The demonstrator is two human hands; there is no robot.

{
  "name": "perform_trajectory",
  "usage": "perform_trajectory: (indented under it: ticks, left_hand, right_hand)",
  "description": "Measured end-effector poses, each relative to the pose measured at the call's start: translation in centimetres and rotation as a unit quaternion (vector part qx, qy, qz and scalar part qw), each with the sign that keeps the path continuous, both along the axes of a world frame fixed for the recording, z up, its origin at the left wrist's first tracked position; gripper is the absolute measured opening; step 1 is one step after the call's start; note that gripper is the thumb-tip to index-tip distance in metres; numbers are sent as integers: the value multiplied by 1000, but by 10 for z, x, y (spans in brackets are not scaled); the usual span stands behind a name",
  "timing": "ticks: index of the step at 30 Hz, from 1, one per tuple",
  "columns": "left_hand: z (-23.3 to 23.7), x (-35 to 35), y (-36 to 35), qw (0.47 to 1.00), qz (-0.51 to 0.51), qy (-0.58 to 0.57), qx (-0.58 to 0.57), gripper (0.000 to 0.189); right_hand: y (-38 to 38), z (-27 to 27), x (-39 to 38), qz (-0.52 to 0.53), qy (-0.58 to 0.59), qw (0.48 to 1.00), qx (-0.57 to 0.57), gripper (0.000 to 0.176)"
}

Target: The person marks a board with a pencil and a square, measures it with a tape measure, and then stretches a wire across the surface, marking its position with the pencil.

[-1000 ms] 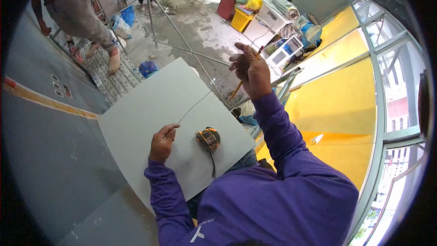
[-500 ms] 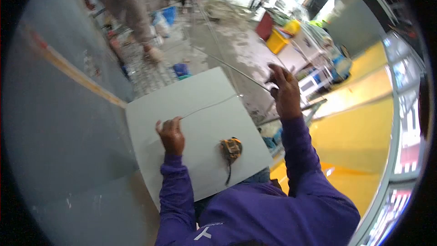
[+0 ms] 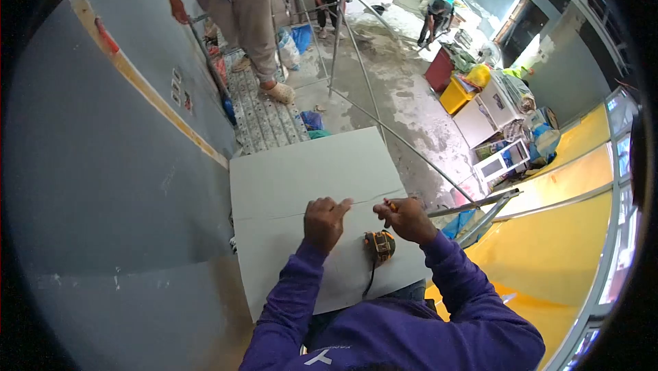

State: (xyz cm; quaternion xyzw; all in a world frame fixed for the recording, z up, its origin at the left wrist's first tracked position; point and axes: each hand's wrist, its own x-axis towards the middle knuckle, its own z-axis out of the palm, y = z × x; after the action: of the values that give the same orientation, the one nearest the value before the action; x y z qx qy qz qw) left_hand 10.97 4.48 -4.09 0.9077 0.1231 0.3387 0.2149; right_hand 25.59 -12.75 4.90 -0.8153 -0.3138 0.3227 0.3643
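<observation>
A pale flat board (image 3: 308, 158) lies in front of me, with a thin dark line (image 3: 277, 217) running across it. Over the middle of that line is my left hand (image 3: 325, 224), its fingers curled and its thumb pointing right; whatever it may pinch is hidden. My right hand (image 3: 410, 221) is closed near the board's right edge around a small dark item with a red-orange end (image 3: 389, 204), too small to name. An orange-and-black tape measure (image 3: 380, 246) rests on the board just below my right hand, its strap trailing toward me.
A grey wall (image 3: 137, 186) borders the board on the left. Beyond it, a person (image 3: 247, 21) stands on a metal scaffold plank (image 3: 264, 107). Scaffold tubes (image 3: 411, 145) cross to the right. Farther off are a crouching worker (image 3: 436, 18) and a yellow bin (image 3: 457, 97).
My right hand has come down from above the right edge to the board. My left hand has moved right, toward it. The view has shifted, and the tape measure still lies on the board.
</observation>
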Motion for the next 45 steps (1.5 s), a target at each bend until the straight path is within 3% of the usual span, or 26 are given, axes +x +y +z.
perform_trajectory:
  ticks: [2,4,6,9,12,19,25,31,38,41,45]
  left_hand:
    - [-2,-2,7,999,9,41,35,21]
    - [3,-4,9,997,-20,62,29,18]
    - [6,-5,6,995,-51,77,41,18]
    - [8,-1,-2,994,-79,78,23,18]
    - [11,-2,-4,993,-79,82,22,19]
    - [9,-4,2,995,-80,41,-33,14]
    - [14,-3,2,996,-62,21,-58,12]
    - [8,-7,2,997,-27,56,-34,24]
    - [2,1,3,994,-85,61,-27,14]
    - [-7,1,-3,994,-74,74,-34,15]
    - [-18,0,-4,993,-54,92,-38,13]
  right_hand:
    - [-14,-4,-8,34,-98,994,17,30]
    - [-18,6,-16,59,-252,956,140,21]
    - [-15,32,-18,103,-450,881,107,27]
    - [-13,14,-11,128,-528,836,80,26]
    - [-20,-15,-2,238,-472,849,-24,19]
    - [-21,-14,5,238,-514,824,-9,16]
    - [-24,-23,8,174,-511,838,78,17]
    - [-24,-43,9,139,-433,890,19,22]
    - [-28,-30,0,105,-359,927,10,21]
    - [-31,-30,1,24,-400,915,42,21]
    - [-60,-31,18,-84,-314,945,31,16]
